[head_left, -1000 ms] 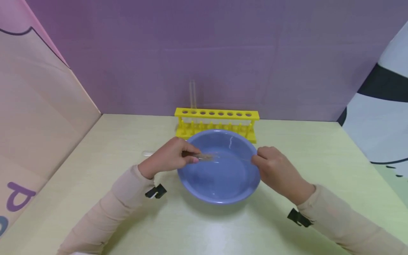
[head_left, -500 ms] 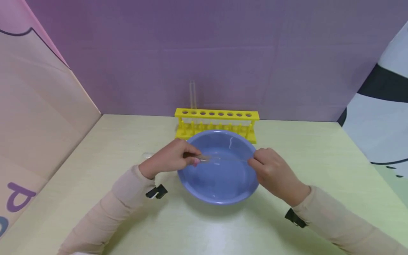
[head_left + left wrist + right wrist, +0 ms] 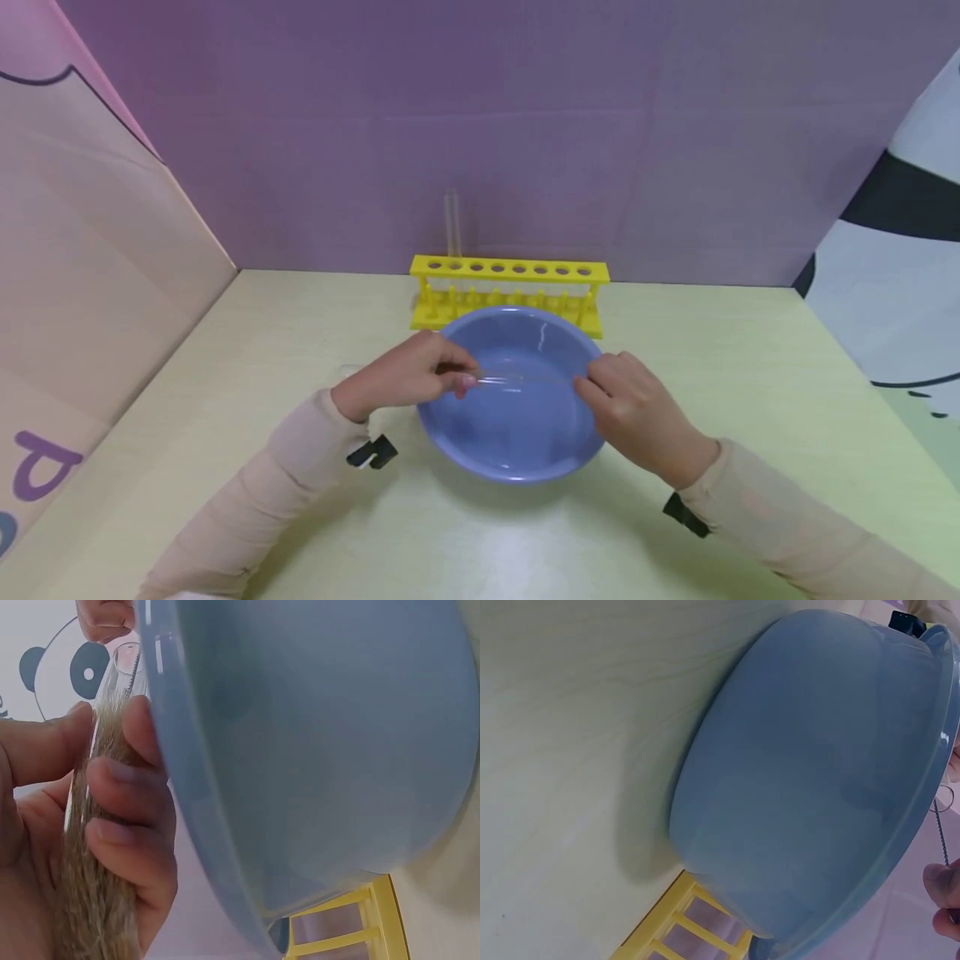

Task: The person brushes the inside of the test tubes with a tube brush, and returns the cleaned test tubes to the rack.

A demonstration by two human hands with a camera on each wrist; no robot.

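Left grip (image 3: 405,375) closed round a clear test tube (image 3: 498,380), thumb one side, fingers curled on the other; I'd say that's to stop it turning or sliding. Right grip (image 3: 637,417) pinches a brush (image 3: 97,915) by its thin twisted wire (image 3: 940,834), bristled end inside the tube, running along the left palm. Tube and wire sit on one line, so any push or pull should run straight. Guess that's why the tube is held near level, mouth toward the right grip, far end poking out past the left. Tube is up over the blue basin (image 3: 517,450), probably so anything coming out lands there and not on the bench (image 3: 487,542). Can't tell from here if there's water in it. Basin is square between both arms, likely for reach. Yellow rack (image 3: 508,270) close behind, touching or not I can't tell. Second tube (image 3: 452,225) upright near its left end, presumably so it can't roll
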